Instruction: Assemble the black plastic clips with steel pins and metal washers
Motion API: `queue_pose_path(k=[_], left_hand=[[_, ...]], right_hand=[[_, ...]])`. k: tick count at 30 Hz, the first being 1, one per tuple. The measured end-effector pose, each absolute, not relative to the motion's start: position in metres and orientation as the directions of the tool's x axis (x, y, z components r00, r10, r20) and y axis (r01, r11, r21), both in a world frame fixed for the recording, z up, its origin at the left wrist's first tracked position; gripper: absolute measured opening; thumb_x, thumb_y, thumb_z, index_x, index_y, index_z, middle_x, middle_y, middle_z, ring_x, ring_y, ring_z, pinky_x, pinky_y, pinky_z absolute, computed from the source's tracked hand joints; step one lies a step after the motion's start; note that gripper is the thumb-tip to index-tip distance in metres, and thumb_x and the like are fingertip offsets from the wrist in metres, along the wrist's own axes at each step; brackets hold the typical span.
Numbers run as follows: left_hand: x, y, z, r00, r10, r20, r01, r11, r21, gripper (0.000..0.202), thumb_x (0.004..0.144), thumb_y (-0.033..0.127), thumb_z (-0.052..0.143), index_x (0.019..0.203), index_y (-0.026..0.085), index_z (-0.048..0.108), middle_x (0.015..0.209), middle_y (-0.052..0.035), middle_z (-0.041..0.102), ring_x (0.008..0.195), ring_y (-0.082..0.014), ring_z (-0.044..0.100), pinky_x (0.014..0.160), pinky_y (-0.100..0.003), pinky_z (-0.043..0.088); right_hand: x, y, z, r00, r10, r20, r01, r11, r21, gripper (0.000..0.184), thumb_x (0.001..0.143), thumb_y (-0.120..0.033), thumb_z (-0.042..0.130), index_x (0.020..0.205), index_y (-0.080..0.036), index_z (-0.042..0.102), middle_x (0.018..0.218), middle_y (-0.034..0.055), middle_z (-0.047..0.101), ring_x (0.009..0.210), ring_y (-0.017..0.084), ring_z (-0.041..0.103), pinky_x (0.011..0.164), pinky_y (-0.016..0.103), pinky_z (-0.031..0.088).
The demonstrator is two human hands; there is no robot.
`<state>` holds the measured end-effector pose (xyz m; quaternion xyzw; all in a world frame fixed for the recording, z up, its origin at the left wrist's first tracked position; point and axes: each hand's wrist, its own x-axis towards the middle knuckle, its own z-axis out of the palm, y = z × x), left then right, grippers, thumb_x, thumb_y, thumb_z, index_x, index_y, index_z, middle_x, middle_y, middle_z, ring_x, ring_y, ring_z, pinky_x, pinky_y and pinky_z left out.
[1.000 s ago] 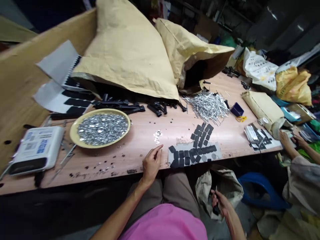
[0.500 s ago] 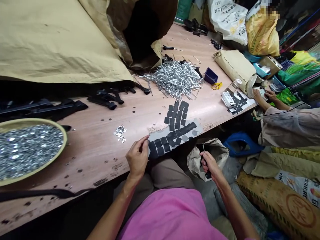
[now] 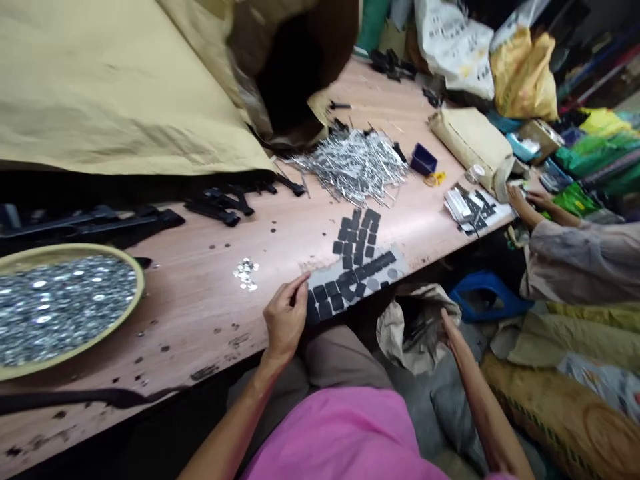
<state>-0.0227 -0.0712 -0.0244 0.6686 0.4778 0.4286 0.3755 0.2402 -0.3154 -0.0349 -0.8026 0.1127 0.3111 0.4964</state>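
My left hand (image 3: 286, 319) is closed in a pinch beside the left end of a grey backing sheet (image 3: 399, 257) bearing rows of black square pads (image 3: 332, 289). Whatever lies between its fingertips is too small or hidden to make out. My right hand (image 3: 451, 331) reaches to the right rim of a pale sack (image 3: 390, 327) below the table edge. Its fingers are stretched out, and no tool shows in them. Dark slender pieces lie inside the sack, blurred. Several small washers (image 3: 246, 273) lie loose on the table, left of my left hand.
A yellow basin (image 3: 137, 280) full of washers stands at the left. Metal rods (image 3: 357, 163) are heaped behind the pads, near a large paper sack (image 3: 125, 87) and a purple box (image 3: 423, 160). At the right, a co-worker's arms (image 3: 527, 208) reach over the table.
My right hand has moved right to the sack's rim, and its fingers have opened. The black-handled tool with a metal shaft is no longer in it. My left hand keeps its pinch.
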Motion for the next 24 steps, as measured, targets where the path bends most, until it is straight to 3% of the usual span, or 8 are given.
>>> queue_pose_path(k=[2, 4, 8, 12, 17, 21, 24], left_hand=[[-0.017, -0.067, -0.024, 0.178, 0.962, 0.207, 0.279, -0.251, 0.927, 0.026, 0.081, 0.032, 0.050, 0.089, 0.018, 0.070, 0.087, -0.0056, 0.072, 0.081, -0.0187, 0.067, 0.075, -0.030, 0.053], [-0.006, -0.059, -0.023, 0.148, 0.970, 0.192, 0.219, -0.222, 0.950, 0.026, 0.081, 0.031, 0.050, 0.089, 0.017, 0.070, 0.089, -0.0067, 0.072, 0.083, -0.0190, 0.067, 0.076, -0.030, 0.053], [0.021, -0.035, -0.021, 0.111, 0.982, 0.151, 0.107, -0.163, 0.981, 0.026, 0.081, 0.031, 0.050, 0.092, 0.017, 0.069, 0.092, -0.0076, 0.072, 0.082, -0.0178, 0.067, 0.073, -0.028, 0.054], [0.036, -0.006, -0.021, 0.036, 0.993, 0.115, 0.058, -0.117, 0.992, 0.028, 0.082, 0.031, 0.050, 0.099, 0.017, 0.067, 0.094, -0.0082, 0.071, 0.073, -0.0154, 0.065, 0.063, -0.025, 0.053], [0.034, 0.030, -0.033, -0.141, 0.976, 0.169, 0.097, -0.156, 0.983, 0.029, 0.084, 0.029, 0.048, 0.103, 0.015, 0.065, 0.100, -0.0099, 0.068, 0.078, -0.0150, 0.064, 0.066, -0.025, 0.052], [0.028, 0.047, -0.043, -0.201, 0.926, 0.320, 0.230, -0.273, 0.934, 0.026, 0.087, 0.025, 0.045, 0.105, 0.017, 0.063, 0.093, -0.0077, 0.067, 0.077, -0.0145, 0.064, 0.067, -0.025, 0.052], [0.024, 0.050, -0.044, -0.135, 0.826, 0.548, 0.408, -0.458, 0.790, 0.028, 0.088, 0.017, 0.044, 0.111, 0.019, 0.060, 0.094, -0.0072, 0.065, 0.086, -0.0163, 0.063, 0.075, -0.028, 0.053]], right_hand=[[0.254, -0.301, -0.024, 0.813, 0.112, -0.572, -0.449, -0.505, -0.737, 0.036, 0.081, -0.040, 0.050, 0.110, -0.020, 0.048, 0.083, 0.0055, 0.062, 0.048, 0.011, 0.057, 0.048, 0.023, 0.046], [0.265, -0.271, -0.013, 0.848, 0.199, -0.491, -0.338, -0.510, -0.791, 0.032, 0.076, -0.037, 0.058, 0.102, -0.020, 0.053, 0.082, 0.0042, 0.063, 0.058, 0.013, 0.063, 0.055, 0.024, 0.049], [0.265, -0.177, 0.007, 0.807, 0.580, -0.108, 0.186, -0.423, -0.887, 0.030, 0.068, -0.041, 0.065, 0.090, -0.020, 0.064, 0.080, 0.0047, 0.067, 0.069, 0.020, 0.066, 0.066, 0.030, 0.051], [0.232, -0.067, 0.014, 0.544, 0.836, 0.074, 0.478, -0.237, -0.846, 0.026, 0.075, -0.042, 0.058, 0.086, -0.020, 0.067, 0.085, 0.0071, 0.068, 0.067, 0.020, 0.065, 0.065, 0.031, 0.050], [0.187, 0.056, 0.008, 0.202, 0.973, 0.115, 0.833, -0.109, -0.542, 0.024, 0.087, -0.025, 0.043, 0.090, -0.019, 0.066, 0.086, 0.0070, 0.067, 0.075, 0.018, 0.063, 0.072, 0.029, 0.046], [0.162, 0.121, 0.004, 0.204, 0.971, 0.120, 0.936, -0.158, -0.314, 0.017, 0.082, -0.019, 0.051, 0.092, -0.015, 0.065, 0.099, 0.0158, 0.063, 0.096, 0.028, 0.055, 0.080, 0.038, 0.040], [0.154, 0.127, 0.005, 0.241, 0.961, 0.134, 0.961, -0.216, -0.173, 0.023, 0.080, -0.007, 0.044, 0.089, -0.011, 0.065, 0.100, 0.0211, 0.061, 0.099, 0.031, 0.050, 0.083, 0.045, 0.035]])
